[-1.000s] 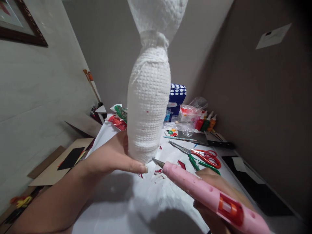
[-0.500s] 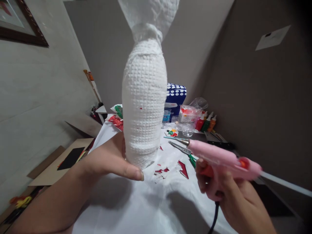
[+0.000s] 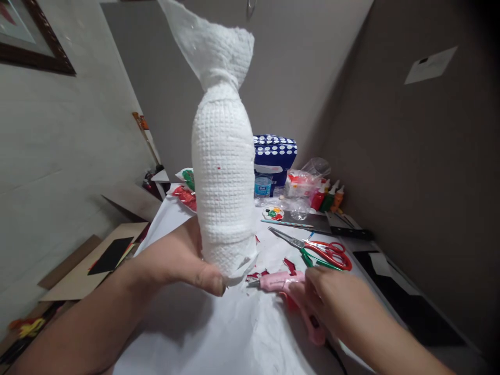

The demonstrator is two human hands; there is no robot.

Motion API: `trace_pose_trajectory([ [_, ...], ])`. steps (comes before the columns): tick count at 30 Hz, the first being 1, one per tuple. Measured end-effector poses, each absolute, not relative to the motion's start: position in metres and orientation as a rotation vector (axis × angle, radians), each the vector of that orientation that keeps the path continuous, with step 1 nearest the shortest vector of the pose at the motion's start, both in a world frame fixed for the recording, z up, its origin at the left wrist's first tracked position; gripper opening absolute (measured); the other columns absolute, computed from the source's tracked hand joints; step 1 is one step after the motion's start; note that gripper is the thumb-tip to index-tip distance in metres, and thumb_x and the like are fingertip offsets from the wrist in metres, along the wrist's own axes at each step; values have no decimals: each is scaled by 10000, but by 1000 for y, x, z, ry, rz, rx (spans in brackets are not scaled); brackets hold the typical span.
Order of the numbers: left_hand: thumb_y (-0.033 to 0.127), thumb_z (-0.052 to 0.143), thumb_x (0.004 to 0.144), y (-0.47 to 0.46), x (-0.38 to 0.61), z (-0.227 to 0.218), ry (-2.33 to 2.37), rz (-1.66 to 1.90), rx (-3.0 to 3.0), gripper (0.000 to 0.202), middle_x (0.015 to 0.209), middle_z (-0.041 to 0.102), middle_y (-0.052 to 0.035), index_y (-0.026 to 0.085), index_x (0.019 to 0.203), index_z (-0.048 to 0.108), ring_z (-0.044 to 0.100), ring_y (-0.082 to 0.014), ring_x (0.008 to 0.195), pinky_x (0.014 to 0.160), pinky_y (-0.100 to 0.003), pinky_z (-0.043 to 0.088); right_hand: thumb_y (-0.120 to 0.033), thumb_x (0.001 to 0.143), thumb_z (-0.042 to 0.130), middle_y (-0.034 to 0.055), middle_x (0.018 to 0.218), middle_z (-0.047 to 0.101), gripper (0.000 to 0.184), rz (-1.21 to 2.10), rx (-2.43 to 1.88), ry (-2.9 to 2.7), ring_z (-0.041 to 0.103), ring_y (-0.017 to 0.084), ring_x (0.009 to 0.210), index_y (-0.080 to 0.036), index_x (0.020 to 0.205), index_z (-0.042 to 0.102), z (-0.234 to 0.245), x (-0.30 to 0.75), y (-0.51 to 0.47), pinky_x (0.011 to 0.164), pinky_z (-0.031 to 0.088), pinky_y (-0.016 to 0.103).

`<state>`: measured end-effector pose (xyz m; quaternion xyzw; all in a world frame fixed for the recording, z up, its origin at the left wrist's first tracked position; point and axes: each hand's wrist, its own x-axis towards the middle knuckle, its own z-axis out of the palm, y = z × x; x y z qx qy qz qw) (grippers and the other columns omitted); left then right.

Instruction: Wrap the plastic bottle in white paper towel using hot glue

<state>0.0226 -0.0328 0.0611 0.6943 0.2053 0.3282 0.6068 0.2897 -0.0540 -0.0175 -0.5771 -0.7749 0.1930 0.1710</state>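
Left hand [image 3: 183,258] grips the base of the tall white paper-towel-wrapped bottle [image 3: 222,172], held upright above the white table sheet [image 3: 219,333]. Right hand [image 3: 332,302] rests on the pink glue gun [image 3: 281,284] lying on the sheet; how tightly it closes, can't tell. Red-handled scissors [image 3: 320,250] behind.

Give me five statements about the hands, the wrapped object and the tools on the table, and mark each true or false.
1. The left hand holds the paper-towel-wrapped object upright by its base. True.
2. The pink glue gun is raised in the air, aimed at the wrapped object. False: it lies on the white table covering, with the right hand on it.
3. The red-handled scissors lie on the table beyond the right hand. True.
4. The wrap is gathered into a twist at the top. True.
5. The blue box with white dots sits at the near edge of the table. False: it stands at the far end, behind the wrapped object.
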Motion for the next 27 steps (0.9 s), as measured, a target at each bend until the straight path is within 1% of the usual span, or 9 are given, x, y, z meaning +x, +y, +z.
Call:
trace_pose_trajectory([
  [1,338,823,681,-33,23,59,466,743,1600,683,1167,673,-133,120,1277,571,537,-373,1207,989,-432,449,-417,851,606,116,732,699,272,525,-1557,-2165,651,263,632,-181,759,706,-9,287,-55,593,472,358],
  [2,349,816,687,-32,23,58,453,729,1599,677,1171,672,-133,120,1276,573,532,-375,1213,994,-438,444,-429,844,628,140,967,707,294,559,-1422,-2116,668,288,813,-192,1002,703,-2,283,-56,682,505,383],
  [4,374,797,711,-33,24,54,441,724,1598,665,1176,671,-128,136,1288,569,525,-369,1226,1008,-450,429,-445,792,712,137,1347,549,650,727,-1148,-1986,574,317,1143,-265,1376,490,9,272,-59,860,509,422],
  [6,393,779,737,-33,25,52,448,738,1608,661,1184,670,-122,166,1314,550,526,-354,1234,1025,-457,411,-432,734,785,101,1498,388,927,1009,-919,-1853,447,312,1305,-329,1499,272,15,258,-59,957,485,430],
  [9,431,774,740,-36,27,49,450,752,1608,697,1213,658,-134,187,1343,522,530,-350,1235,1034,-472,397,-368,729,811,74,1504,382,986,1362,-678,-1700,421,271,1334,-332,1514,214,21,237,-55,1020,452,410],
  [13,430,774,746,-40,30,49,479,755,1556,700,1257,632,-140,192,1352,516,512,-354,1250,1010,-459,420,-260,729,816,40,1420,505,825,1451,-531,-1655,455,240,1310,-296,1434,387,30,225,-49,1077,395,387],
  [17,351,767,777,-41,32,48,494,750,1553,663,1266,631,-107,246,1372,495,527,-326,1238,977,-417,448,-214,754,788,29,1374,553,744,1538,-435,-1619,513,217,1256,-263,1402,427,35,227,-47,1037,422,344],
  [23,366,762,778,-40,33,45,517,776,1594,652,1270,621,-110,234,1361,502,531,-328,1225,975,-424,452,-287,776,770,20,1287,603,612,1609,-407,-1565,569,218,1169,-264,1325,501,32,226,-46,951,464,328],
  [27,406,748,778,-41,34,46,548,755,1625,640,1237,636,-130,195,1338,522,546,-343,1195,904,-401,485,-394,795,734,36,1222,623,528,1640,-436,-1541,576,234,1146,-251,1258,527,28,224,-46,970,455,366],
])
